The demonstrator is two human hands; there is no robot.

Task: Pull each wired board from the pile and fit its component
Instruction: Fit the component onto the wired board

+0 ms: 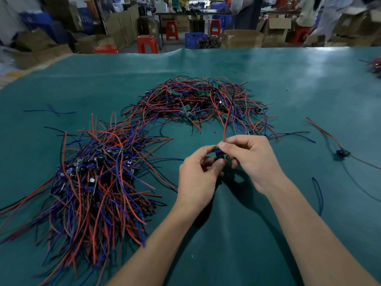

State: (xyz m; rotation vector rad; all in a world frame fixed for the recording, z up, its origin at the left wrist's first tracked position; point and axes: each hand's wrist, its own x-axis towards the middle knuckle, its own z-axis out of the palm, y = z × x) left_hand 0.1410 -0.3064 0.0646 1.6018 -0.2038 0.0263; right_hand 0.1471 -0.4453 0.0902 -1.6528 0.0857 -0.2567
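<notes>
Both hands meet over the middle of the green table cover. My left hand (198,174) and my right hand (250,159) pinch one small wired board (219,155) between their fingertips; its dark blue component shows between the thumbs. A red wire (226,122) runs up from the board into the far pile (198,100) of red, blue and black wires with small green boards. A second, larger pile (92,178) of wired boards with dark components lies at the left.
A single wired board (342,152) lies alone at the right, and a loose blue wire (318,193) lies near my right forearm. The green cover (268,79) stretches to the far edge. Red stools, boxes and people stand beyond the table.
</notes>
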